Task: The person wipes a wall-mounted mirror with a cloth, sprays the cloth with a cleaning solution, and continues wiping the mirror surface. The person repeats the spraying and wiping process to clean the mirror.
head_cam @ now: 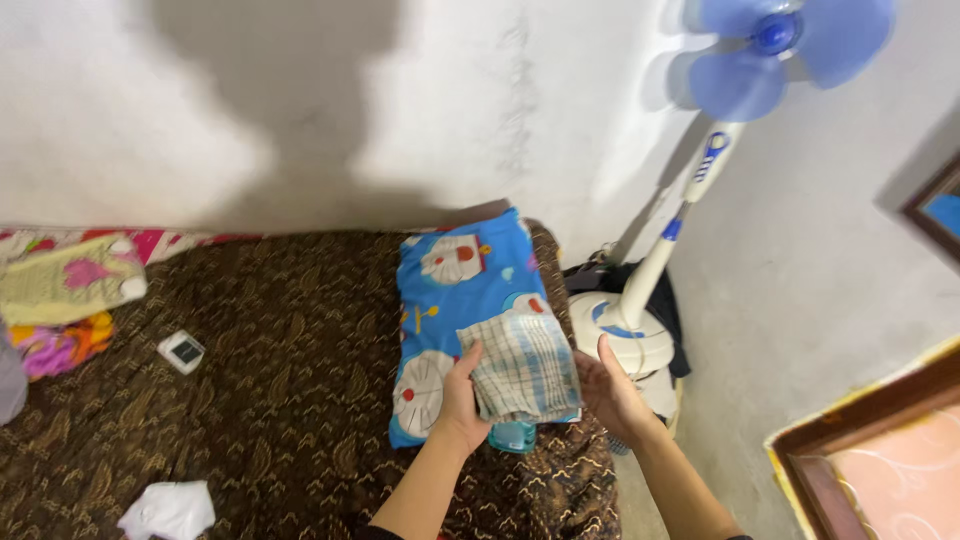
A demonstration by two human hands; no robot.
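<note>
- Holding a folded checked cloth (pixel 525 367), both hands press on it from its two sides.
- The left hand (pixel 461 395) is on the cloth's left edge. Its thumb lies on top and its fingers curl under, so it has a firm hold of the cloth.
- The right hand (pixel 607 392) is on the cloth's right edge. Its palm is flat and open against the side, touching the cloth. I cannot tell if its fingers wrap under.
- The checked cloth sits on top of a blue cartoon pillow (pixel 460 320), at the pillow's near right corner.
- The pillow lies on a bed with a brown patterned cover (pixel 280 390), close to the white wall.
- A standing fan (pixel 700 190) with blue blades is just to the right of the bed.
- A small white square thing (pixel 181 351) lies on the cover, well apart from the hands.
- A crumpled white cloth (pixel 168 510) lies near the bottom edge.
- Bright folded clothes (pixel 65 300) lie far to the left.
</note>
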